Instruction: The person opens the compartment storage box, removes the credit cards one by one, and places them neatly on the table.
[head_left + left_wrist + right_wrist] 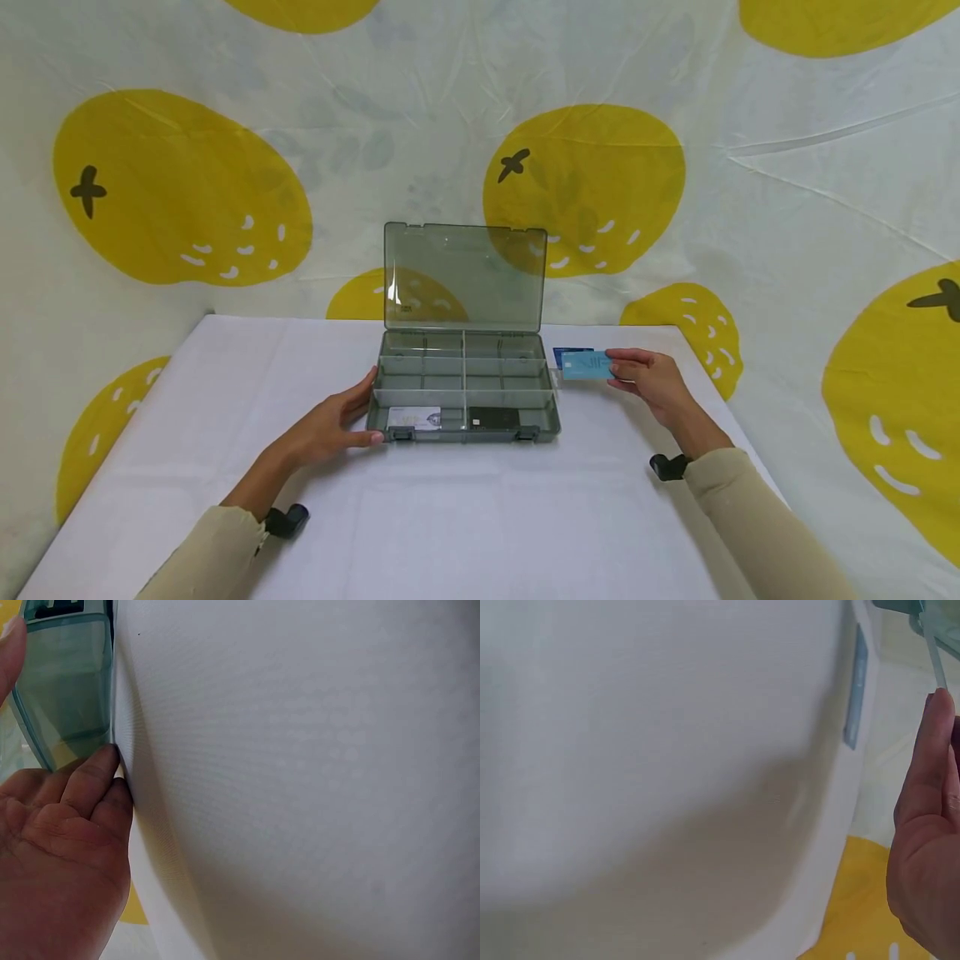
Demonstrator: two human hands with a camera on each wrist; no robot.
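Note:
A clear grey plastic compartment box (465,392) lies on the table with its lid (465,279) raised. My left hand (333,423) grips the box's front left corner, thumb at the front and fingers along the side; in the left wrist view the fingers (90,780) touch the wall. My right hand (654,383) pinches a light blue card (587,365) by its right end, just right of the box and above the table. Edge-on, that card (934,652) shows in the right wrist view. A dark blue card (567,353) lies behind it on the table, partly covered.
In the front row, a white card (414,418) lies in the left compartment and a black card (493,418) in the right one. White cloth covers the table (465,525). A curtain (435,100) with yellow fruit prints hangs behind.

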